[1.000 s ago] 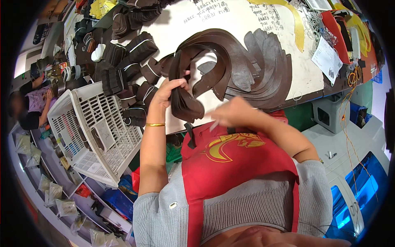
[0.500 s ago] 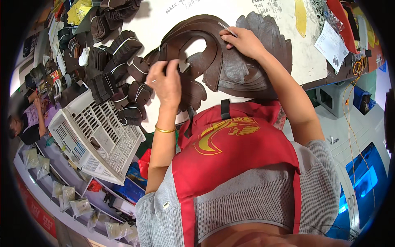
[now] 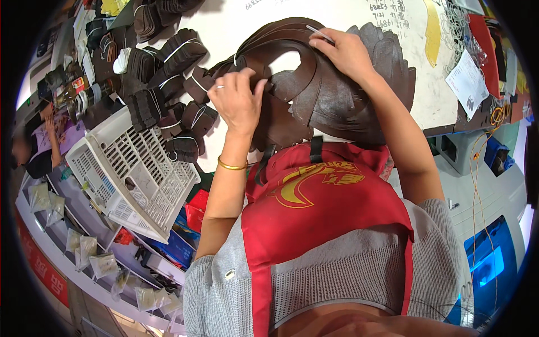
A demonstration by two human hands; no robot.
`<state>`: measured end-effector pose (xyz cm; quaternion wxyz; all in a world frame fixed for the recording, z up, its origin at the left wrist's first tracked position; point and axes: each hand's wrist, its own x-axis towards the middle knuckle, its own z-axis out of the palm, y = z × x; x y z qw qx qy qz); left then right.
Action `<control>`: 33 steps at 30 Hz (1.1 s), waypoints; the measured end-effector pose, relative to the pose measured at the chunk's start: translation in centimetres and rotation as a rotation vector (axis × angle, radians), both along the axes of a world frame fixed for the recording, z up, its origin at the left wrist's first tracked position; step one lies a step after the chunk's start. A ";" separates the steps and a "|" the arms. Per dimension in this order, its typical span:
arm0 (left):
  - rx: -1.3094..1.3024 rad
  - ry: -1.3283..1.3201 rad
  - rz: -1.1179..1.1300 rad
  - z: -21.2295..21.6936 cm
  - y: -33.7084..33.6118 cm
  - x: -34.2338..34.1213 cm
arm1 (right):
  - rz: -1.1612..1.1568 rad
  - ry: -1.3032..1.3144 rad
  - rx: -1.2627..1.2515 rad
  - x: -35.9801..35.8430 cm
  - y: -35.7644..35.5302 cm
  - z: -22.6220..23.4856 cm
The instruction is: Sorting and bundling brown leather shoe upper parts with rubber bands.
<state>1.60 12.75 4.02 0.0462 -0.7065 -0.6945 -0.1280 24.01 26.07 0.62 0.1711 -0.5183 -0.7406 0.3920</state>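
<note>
A fanned pile of dark brown leather pieces (image 3: 337, 101) covers the white tabletop before me, with long curved strips arching over its far side. My right hand (image 3: 349, 56) is closed round a thin silver pen-like tool (image 3: 320, 33) and rests at the top of the arch. At the pile's left end is my left hand (image 3: 238, 104), back upward, its thumb apart from the bent fingers. Its fingertips are over the dark leather beside the strips' end; whether they touch it is unclear. Below them lies a smooth brown piece (image 3: 281, 123) near the table's front edge.
Banded bundles of dark pieces (image 3: 182, 48) crowd the table's left side. A white plastic basket (image 3: 135, 174) stands tilted below them. On the right lie a yellow strip (image 3: 431, 33), a paper sheet (image 3: 467, 84) and loose pale bands (image 3: 452, 33). Another person sits far left.
My left hand has turned back upward and its fingers have come over the strips' left end. A smooth piece now covers the scalloped pieces below it. The view has shifted slightly.
</note>
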 end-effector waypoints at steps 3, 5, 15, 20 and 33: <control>0.085 0.055 0.243 0.8 0.9 0.0 | 0.093 -0.015 0.165 -2.3 1.7 1.1; -0.077 -0.061 0.361 -0.1 0.3 -0.3 | 0.230 -0.083 0.234 -4.3 3.1 1.6; -0.880 -0.637 0.462 -0.2 1.4 -3.6 | 0.955 -0.368 0.083 -13.6 5.1 2.4; -0.794 -1.259 0.680 1.9 0.3 -2.1 | 0.904 -0.419 0.066 -13.2 3.4 6.8; -0.906 -0.644 -0.230 22.9 -0.6 -8.2 | 1.147 -0.053 0.044 -4.7 5.9 23.8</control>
